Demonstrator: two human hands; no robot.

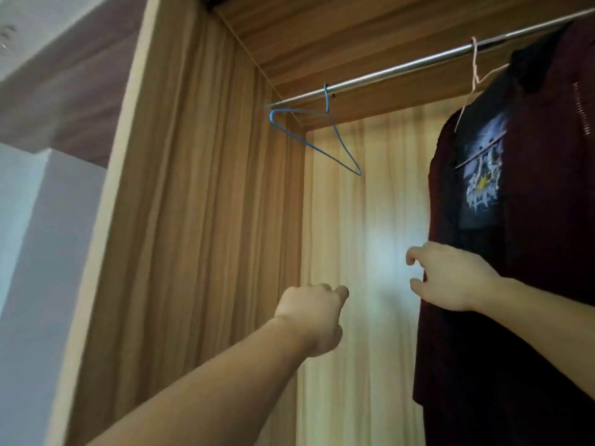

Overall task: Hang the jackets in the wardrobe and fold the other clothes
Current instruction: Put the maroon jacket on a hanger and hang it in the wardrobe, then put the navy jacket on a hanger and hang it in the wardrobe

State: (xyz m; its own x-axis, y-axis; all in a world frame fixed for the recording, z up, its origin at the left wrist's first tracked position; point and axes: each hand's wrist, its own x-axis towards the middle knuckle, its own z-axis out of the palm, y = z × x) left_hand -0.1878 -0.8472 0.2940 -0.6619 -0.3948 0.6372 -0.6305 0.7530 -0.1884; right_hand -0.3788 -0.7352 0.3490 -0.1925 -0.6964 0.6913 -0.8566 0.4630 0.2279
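A dark maroon jacket (521,252) hangs on a pale pink wire hanger (474,75) from the steel rail (402,67) at the right of the wardrobe, over a black printed shirt (483,175). An empty blue wire hanger (317,141) hangs tilted at the rail's left end. My right hand (450,276) is at the jacket's left edge with fingers loosely curled and nothing in it. My left hand (314,317) reaches forward below the blue hanger, fingers curled, holding nothing.
The wardrobe's wooden side panel (193,220) stands at the left, its pale back panel (363,252) lies straight ahead between my hands. A white wall (38,284) lies further left.
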